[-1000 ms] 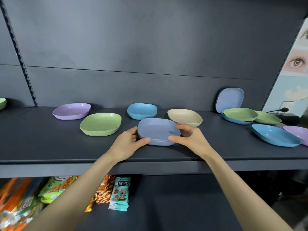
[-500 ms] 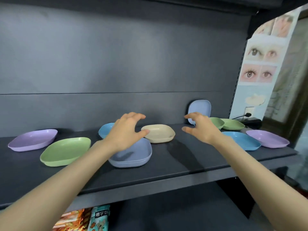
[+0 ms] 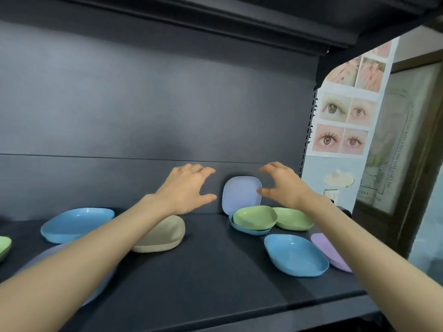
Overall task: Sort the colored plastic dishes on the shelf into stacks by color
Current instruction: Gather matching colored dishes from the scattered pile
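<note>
Shelf [image 3: 215,271], colour sort under way.
- Left hand [image 3: 189,188]: raised, fingers spread, empty.
- Periwinkle dish [image 3: 242,192]: propped against the back panel, between both hands.
- Right hand [image 3: 285,188]: fingers apart, empty, beside its rim.

Next, likely: grip both edges and lift clear of the green dish [image 3: 254,216].

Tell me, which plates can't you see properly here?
Head view:
Green plastic dish, far left: cut off by the picture's edge.
Periwinkle plastic dish, front left: mostly under the left forearm; one or several, cannot tell.
Beige plastic dish: left part behind the same forearm.
Purple plastic dish: right side behind the right forearm.
Blue plastic dish beneath another green dish: only its rim shows.
</note>
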